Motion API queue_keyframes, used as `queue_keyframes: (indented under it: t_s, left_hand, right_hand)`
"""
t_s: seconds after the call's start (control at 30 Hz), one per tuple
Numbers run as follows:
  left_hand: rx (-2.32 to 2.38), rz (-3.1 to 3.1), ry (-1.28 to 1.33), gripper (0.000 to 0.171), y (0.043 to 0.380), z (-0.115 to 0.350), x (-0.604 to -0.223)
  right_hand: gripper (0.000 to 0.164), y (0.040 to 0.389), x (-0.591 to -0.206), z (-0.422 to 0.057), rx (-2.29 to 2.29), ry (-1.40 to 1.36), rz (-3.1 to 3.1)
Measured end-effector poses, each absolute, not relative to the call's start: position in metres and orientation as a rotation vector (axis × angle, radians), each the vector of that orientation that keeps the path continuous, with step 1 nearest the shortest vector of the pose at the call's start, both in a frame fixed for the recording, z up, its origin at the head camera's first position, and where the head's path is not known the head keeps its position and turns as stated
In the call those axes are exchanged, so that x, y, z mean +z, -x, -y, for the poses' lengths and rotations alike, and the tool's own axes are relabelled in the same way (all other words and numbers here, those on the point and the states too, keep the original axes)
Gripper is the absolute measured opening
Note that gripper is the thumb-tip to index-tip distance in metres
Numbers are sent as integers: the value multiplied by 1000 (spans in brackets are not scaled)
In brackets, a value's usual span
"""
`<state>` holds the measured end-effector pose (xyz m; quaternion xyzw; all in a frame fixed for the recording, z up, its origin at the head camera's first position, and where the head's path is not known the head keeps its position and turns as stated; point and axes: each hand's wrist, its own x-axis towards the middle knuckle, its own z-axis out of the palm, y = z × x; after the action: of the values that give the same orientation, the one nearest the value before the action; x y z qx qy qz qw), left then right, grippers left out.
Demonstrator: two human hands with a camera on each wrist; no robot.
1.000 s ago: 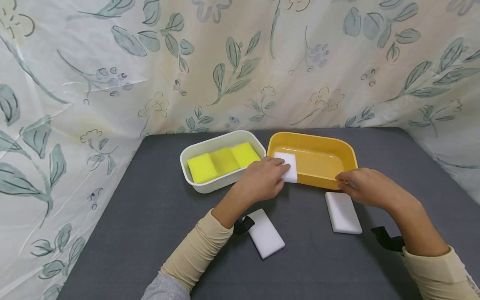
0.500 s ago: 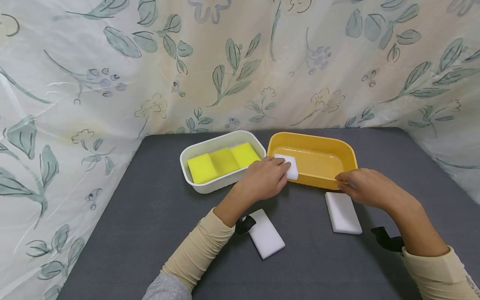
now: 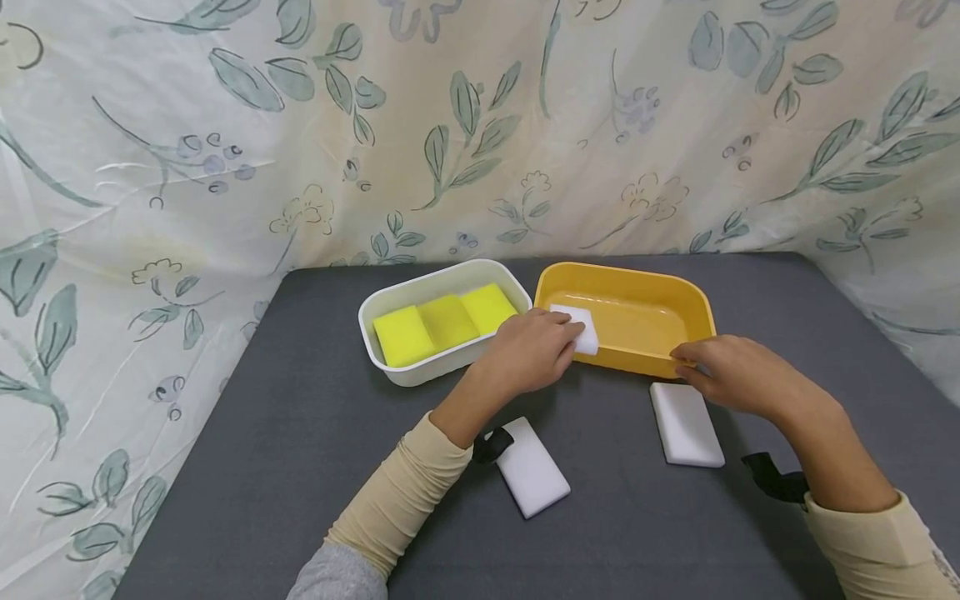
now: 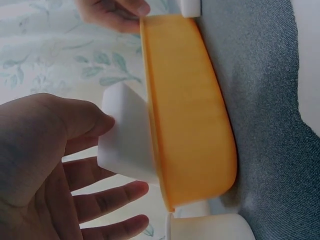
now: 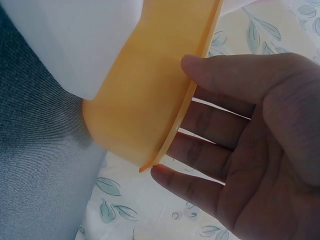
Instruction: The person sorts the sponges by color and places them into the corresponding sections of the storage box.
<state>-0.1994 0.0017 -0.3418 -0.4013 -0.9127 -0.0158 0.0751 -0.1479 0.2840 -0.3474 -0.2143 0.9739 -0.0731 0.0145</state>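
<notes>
My left hand (image 3: 531,350) pinches a white sponge (image 3: 579,330) between thumb and fingers at the left end of the yellow tub (image 3: 637,360). In the left wrist view the sponge (image 4: 127,135) is tilted and its lower end dips behind the tub's rim. My right hand (image 3: 731,375) grips the tub's near right rim; in the right wrist view the thumb is outside the wall and the fingers go over the rim (image 5: 187,107). Two more white sponges lie flat on the table, one (image 3: 534,468) below my left hand and one (image 3: 686,425) by my right wrist.
A white tub (image 3: 442,367) with three yellow sponges (image 3: 446,323) in a row stands left of the yellow one, their corners close together. The dark grey tabletop (image 3: 300,467) ends at a floral cloth (image 3: 480,125) behind and at the sides.
The white sponge in my left hand has shifted slightly up and right, and tilted, over the yellow tub's rim. My right hand stays on the rim.
</notes>
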Motion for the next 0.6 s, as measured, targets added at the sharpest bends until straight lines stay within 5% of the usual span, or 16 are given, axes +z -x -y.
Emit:
queue_keyframes:
  t_s: [0.6]
  left_hand:
    - [-134,2739,1209,38,208,-4,-348]
  right_hand:
    - [21,149,-350,-286,-230,653,-3031]
